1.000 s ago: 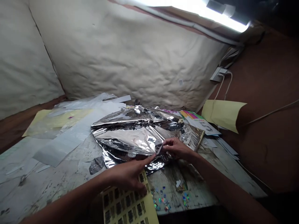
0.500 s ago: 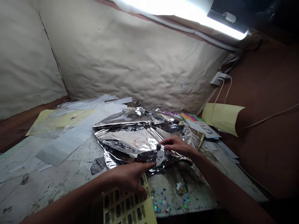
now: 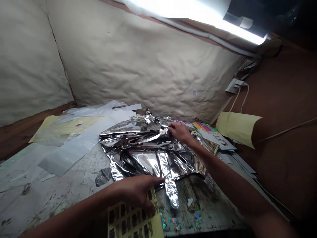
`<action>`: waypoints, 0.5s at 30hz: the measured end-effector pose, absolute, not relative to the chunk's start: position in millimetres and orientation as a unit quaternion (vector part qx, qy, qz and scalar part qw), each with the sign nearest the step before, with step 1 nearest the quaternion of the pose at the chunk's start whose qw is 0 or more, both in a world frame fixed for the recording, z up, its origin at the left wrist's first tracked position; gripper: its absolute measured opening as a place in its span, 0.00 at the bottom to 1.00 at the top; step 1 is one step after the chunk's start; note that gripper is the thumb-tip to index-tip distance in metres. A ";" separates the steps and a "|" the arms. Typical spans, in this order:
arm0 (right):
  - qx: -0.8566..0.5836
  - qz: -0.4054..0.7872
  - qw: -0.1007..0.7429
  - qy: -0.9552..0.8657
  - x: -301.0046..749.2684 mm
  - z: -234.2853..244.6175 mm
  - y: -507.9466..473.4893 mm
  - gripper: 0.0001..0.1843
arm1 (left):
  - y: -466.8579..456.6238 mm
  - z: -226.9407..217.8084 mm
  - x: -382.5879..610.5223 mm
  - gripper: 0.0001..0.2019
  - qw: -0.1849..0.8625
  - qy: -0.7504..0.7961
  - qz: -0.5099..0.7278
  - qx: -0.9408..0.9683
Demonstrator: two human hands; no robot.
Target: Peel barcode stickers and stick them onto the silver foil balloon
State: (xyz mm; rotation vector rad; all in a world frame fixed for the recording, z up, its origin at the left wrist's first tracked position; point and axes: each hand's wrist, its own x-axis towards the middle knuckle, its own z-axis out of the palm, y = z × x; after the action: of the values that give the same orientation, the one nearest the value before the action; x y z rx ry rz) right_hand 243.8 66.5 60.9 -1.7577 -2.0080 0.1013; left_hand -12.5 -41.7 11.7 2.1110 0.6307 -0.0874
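A pile of flat silver foil balloons point(image 3: 146, 158) lies creased on the worktable. My right hand point(image 3: 182, 133) pinches a bit of the foil at the middle of the pile, fingertips closed and the foil raised a little. A crinkled foil tail point(image 3: 171, 193) sticks out from the near edge towards me. My left hand point(image 3: 136, 191) is at the near edge, its index finger stretched out to the top of this tail. Under the thumb it holds a yellow sheet of printed labels point(image 3: 133, 219); its other fingers are hidden.
White paper strips and clear plastic point(image 3: 64, 155) cover the table's left side. Shiny round sequins point(image 3: 173, 223) lie near the front edge. Printed cards point(image 3: 218, 138) sit at the right, beside a yellow paper point(image 3: 236, 127) and a wall socket point(image 3: 234, 85) with cables.
My right hand has moved away from me, drawing foil up from the near edge to the middle. The foil tail now lies exposed. My left hand has stayed almost in place.
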 end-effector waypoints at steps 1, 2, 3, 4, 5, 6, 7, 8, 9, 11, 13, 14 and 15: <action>-0.651 0.022 0.235 -0.721 240.5 68.9 86.4 0.10 | -42.1 13.0 -12.1 0.48 0.449 0.257 -0.036 0.855; -0.661 0.012 0.237 -0.712 236.7 76.2 106.8 0.10 | -42.5 14.1 -11.7 0.49 0.446 0.259 -0.039 0.856; -0.669 0.005 0.238 -0.704 232.3 82.4 127.0 0.10 | -42.8 14.9 -11.4 0.49 0.443 0.263 -0.042 0.856; -0.674 -0.001 0.240 -0.699 227.2 87.2 146.4 0.11 | -43.1 15.2 -11.2 0.50 0.440 0.265 -0.046 0.857; -0.677 -0.004 0.242 -0.695 221.4 90.5 164.4 0.11 | -43.1 15.0 -11.1 0.50 0.438 0.267 -0.049 0.857; -0.679 -0.005 0.244 -0.692 215.2 92.1 180.4 0.12 | -43.0 14.3 -11.0 0.51 0.439 0.267 -0.051 0.856; -0.680 -0.003 0.246 -0.690 208.6 91.9 194.3 0.12 | -42.7 13.4 -11.0 0.52 0.441 0.266 -0.052 0.856; -0.681 0.001 0.247 -0.689 201.8 89.9 205.9 0.12 | -42.2 12.5 -11.0 0.52 0.443 0.264 -0.054 0.855; -0.682 0.006 0.247 -0.688 195.2 86.3 215.3 0.12 | -41.7 12.0 -11.1 0.53 0.445 0.263 -0.055 0.854; -0.684 0.022 0.243 -0.687 183.4 74.8 228.0 0.15 | -40.5 12.4 -11.4 0.54 0.453 0.263 -0.057 0.850; -0.683 0.042 0.236 -0.690 175.0 60.0 233.9 0.16 | -39.1 15.0 -11.7 0.54 0.461 0.264 -0.061 0.845; -0.681 0.053 0.232 -0.693 172.3 52.5 235.1 0.16 | -38.4 16.7 -11.8 0.54 0.466 0.262 -0.065 0.843; -0.678 0.065 0.227 -0.696 170.6 45.6 235.4 0.17 | -37.6 18.3 -11.9 0.55 0.471 0.258 -0.068 0.841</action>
State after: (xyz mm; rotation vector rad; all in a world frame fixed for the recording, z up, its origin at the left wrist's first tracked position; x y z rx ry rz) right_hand 170.6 235.4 45.6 -1.8686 -1.9183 0.1784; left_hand -11.9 -37.6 18.3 2.0600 0.6319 -0.1674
